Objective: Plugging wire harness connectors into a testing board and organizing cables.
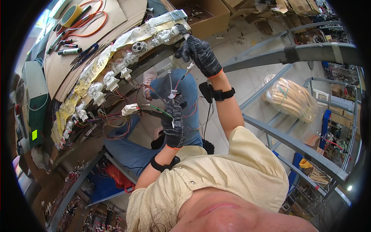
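Note:
My left hand (174, 121), in a dark grey knitted glove, is closed around a wire harness (178, 83) above my knees. Thin wires with small white connectors (190, 66) stick up from its fingers, and a larger white connector (130, 110) hangs off to the left. My right hand (202, 57), gloved alike, reaches to the far end of the bench's edge. Its fingers are bent closed beside a dark connector fixture (181, 29); what they pinch is too small to make out. White connector holders (111, 80) line the edge, with several wires hanging below.
Scissors (85, 54), a marker (70, 51), a yellow tape roll (71, 15) and an orange cord (101, 24) lie on the cardboard-covered bench. A cardboard box (210, 24) stands beyond. Metal rails (297, 143) and a plastic-wrapped bundle (291, 98) are at right.

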Demonstrator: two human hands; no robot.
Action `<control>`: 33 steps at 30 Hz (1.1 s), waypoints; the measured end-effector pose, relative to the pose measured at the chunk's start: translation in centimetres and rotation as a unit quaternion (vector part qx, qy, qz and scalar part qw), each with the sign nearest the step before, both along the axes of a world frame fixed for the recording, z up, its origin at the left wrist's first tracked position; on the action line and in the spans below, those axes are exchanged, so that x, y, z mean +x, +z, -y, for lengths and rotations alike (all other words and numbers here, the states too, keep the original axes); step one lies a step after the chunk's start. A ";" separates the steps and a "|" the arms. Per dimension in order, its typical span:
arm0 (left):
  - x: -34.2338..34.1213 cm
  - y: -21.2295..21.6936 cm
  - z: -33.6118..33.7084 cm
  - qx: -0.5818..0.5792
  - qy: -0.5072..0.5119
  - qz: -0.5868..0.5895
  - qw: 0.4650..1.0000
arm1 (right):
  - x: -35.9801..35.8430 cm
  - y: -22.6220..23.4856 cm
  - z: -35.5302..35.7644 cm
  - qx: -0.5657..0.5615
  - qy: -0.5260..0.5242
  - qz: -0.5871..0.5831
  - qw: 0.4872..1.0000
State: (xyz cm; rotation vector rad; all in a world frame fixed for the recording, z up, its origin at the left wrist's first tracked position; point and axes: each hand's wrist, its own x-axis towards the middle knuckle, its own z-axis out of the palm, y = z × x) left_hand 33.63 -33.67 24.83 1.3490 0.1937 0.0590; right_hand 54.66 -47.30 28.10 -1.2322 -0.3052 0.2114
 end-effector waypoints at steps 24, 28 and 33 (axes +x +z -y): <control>0.0 0.4 0.5 -0.081 0.080 -0.043 0.993 | -8.2 2.2 -4.3 0.030 -0.063 -0.124 0.990; 1.9 3.3 0.8 -0.024 0.094 -0.010 0.995 | -5.5 1.1 -3.6 0.081 -0.020 -0.207 0.975; 1.1 1.5 -0.7 0.057 0.074 0.016 0.995 | -3.3 2.8 -4.4 0.056 -0.049 -0.216 0.974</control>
